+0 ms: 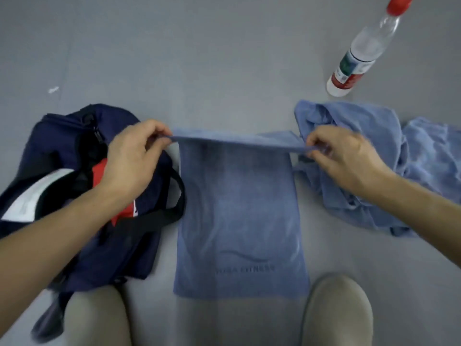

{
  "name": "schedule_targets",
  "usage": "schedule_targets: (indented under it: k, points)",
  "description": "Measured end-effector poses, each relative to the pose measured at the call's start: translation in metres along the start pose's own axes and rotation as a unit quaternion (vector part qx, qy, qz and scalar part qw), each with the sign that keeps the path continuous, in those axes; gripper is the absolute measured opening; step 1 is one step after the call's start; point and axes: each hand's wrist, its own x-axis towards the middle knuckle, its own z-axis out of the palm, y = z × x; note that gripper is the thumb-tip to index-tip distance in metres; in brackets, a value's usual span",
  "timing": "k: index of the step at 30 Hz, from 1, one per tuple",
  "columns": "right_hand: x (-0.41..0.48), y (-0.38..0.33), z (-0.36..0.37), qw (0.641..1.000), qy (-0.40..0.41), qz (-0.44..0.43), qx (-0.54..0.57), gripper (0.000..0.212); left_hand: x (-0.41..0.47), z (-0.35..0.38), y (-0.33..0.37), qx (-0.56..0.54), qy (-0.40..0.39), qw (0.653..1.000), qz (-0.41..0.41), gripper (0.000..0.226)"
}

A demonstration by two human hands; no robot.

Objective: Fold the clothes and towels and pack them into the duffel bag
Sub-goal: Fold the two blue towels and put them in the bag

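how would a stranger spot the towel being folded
Find the navy bag on the left. Beside it lies the towel, far edge pinched by the left hand and right hand. Unlike the crumpled pile at right, it is flat and lettered.

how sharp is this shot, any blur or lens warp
Head view: light is soft and even, no glare; the lettering on the towel is smeared; left hand and right hand look slightly soft; wide-angle distortion seems to tilt the water bottle at the corner.

Reaching forward, the left hand (129, 161) and right hand (346, 158) each pinch the towel (237, 208) by its raised edge.
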Motion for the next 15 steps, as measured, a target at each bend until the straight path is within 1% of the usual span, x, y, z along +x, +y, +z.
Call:
schedule_targets:
  k: [2,4,5,6,8,9,12,13,15]
  points:
    - [-0.048,-0.003,0.009,0.998,-0.008,-0.060,-0.024,0.012,-0.046,-0.002,0.004,0.016,-0.018,0.999,0.028,0.007]
    - [-0.093,-0.002,0.025,0.993,-0.023,-0.105,-0.050,0.020,-0.096,-0.002,0.004,0.039,-0.051,0.996,0.054,0.007]
    - [-0.111,-0.001,0.034,0.991,-0.031,-0.119,-0.054,0.025,-0.119,-0.001,0.001,0.049,-0.072,0.994,0.059,0.011]
    - [-0.127,-0.001,0.044,0.990,-0.041,-0.128,-0.052,0.026,-0.140,0.002,-0.003,0.054,-0.092,0.992,0.062,0.016]
    - [-0.153,0.000,0.063,0.987,-0.069,-0.139,-0.050,0.020,-0.173,0.011,-0.013,0.063,-0.117,0.989,0.071,0.021]
    - [-0.161,0.001,0.073,0.984,-0.086,-0.144,-0.053,0.020,-0.188,0.016,-0.019,0.068,-0.128,0.986,0.081,0.021]
    - [-0.176,0.004,0.099,0.975,-0.161,-0.147,-0.049,0.035,-0.224,0.036,-0.043,0.094,-0.181,0.970,0.131,0.013]
    - [-0.178,0.002,0.104,0.970,-0.189,-0.145,-0.047,0.036,-0.230,0.041,-0.049,0.109,-0.207,0.961,0.146,0.012]
    - [-0.181,-0.001,0.114,0.956,-0.238,-0.163,-0.059,0.028,-0.237,0.049,-0.055,0.131,-0.244,0.947,0.163,0.010]
